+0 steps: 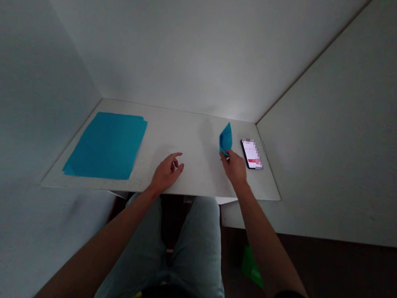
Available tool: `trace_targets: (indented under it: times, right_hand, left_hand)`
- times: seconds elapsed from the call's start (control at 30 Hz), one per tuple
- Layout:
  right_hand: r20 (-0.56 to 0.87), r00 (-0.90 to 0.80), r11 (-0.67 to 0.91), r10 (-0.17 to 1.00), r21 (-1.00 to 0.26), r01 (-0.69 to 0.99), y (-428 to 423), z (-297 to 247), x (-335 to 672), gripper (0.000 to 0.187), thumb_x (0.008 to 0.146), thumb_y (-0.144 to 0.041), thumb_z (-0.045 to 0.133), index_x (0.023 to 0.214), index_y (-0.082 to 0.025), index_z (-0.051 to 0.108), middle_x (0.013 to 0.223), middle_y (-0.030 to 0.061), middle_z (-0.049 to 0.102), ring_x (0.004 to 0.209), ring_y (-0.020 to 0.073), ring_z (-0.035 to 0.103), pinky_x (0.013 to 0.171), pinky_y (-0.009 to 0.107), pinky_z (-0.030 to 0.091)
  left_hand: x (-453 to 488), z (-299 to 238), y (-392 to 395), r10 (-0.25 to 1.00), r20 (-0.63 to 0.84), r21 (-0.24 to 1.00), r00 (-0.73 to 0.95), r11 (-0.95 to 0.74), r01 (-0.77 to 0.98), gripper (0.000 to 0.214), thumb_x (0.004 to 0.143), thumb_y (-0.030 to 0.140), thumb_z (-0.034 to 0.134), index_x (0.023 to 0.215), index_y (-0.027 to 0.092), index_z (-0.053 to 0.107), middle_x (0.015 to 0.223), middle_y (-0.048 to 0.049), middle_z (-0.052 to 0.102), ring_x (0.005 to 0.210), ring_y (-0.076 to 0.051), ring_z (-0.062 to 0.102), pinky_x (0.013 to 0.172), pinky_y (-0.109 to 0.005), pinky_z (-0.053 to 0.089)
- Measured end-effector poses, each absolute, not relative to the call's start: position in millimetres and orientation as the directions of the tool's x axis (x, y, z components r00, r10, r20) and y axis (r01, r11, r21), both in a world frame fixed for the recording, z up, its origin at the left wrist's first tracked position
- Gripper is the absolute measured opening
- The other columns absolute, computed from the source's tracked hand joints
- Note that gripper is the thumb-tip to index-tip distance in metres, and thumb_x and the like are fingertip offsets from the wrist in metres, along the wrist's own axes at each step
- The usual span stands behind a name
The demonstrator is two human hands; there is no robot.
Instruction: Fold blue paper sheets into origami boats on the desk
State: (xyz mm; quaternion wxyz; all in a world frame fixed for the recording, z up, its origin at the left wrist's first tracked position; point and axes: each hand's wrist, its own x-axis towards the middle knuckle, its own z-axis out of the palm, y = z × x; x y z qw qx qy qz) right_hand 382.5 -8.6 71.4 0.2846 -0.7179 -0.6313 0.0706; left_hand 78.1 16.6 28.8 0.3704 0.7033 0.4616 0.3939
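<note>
My right hand (235, 167) pinches the lower corner of a small folded blue paper piece (226, 137), which stands up from the white table (200, 134) just left of a phone. My left hand (166, 171) hovers over the table's near middle, fingers loosely curled and apart, holding nothing. A stack of flat blue paper sheets (107, 145) lies on the left part of the table, well away from both hands.
A phone (252, 154) with a lit screen lies near the table's right side beside the wall. White walls close in the table on the left, back and right. A green object (251, 269) lies on the dark floor below right.
</note>
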Motion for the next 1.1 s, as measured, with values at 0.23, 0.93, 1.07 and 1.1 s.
trace_targets:
  times: [0.23,0.93,1.07,1.1]
  right_hand:
    - [0.283,0.206,-0.003,0.937,-0.580,0.815,63,60,410,0.065,0.096,-0.035,0.069,0.156,-0.017,0.052,0.128,0.0160,0.076,0.074,0.0223,0.067,0.085,0.042,0.058]
    - [0.326,0.013,0.193,0.945,-0.589,0.784,-32,12,348,0.045,0.101,-0.048,0.061,0.134,-0.019,0.068,0.115,0.0159,0.065,0.097,0.0305,0.065,0.095,0.052,0.059]
    - [0.334,0.038,0.178,0.942,-0.589,0.788,-31,10,349,0.045,0.100,-0.053,0.061,0.127,-0.019,0.071,0.112,0.0148,0.065,0.093,0.0293,0.065,0.092,0.051,0.060]
    - [0.338,0.040,0.178,0.940,-0.587,0.790,-31,9,350,0.045,0.099,-0.054,0.061,0.126,-0.019,0.071,0.111,0.0147,0.065,0.093,0.0292,0.065,0.091,0.051,0.060]
  left_hand:
    - [78,31,16,0.950,0.188,0.894,0.250,-0.271,0.358,0.043,0.092,0.036,0.069,0.133,0.025,0.064,0.084,0.0031,0.063,0.063,-0.014,0.054,0.066,-0.029,0.045]
    - [-122,35,-16,0.916,0.337,0.459,0.217,-0.361,0.812,0.079,0.084,0.061,0.083,0.150,0.023,0.062,0.161,-0.0190,0.057,0.154,-0.045,0.048,0.126,-0.061,0.036]
    - [-159,29,-47,0.888,0.263,0.300,0.378,-0.448,0.842,0.051,0.100,0.048,0.067,0.148,0.029,0.067,0.154,-0.0123,0.066,0.146,-0.036,0.059,0.126,-0.060,0.034]
    - [-162,31,-52,0.887,0.260,0.283,0.382,-0.448,0.848,0.042,0.103,0.041,0.062,0.143,0.031,0.071,0.148,-0.0102,0.071,0.140,-0.033,0.064,0.125,-0.058,0.036]
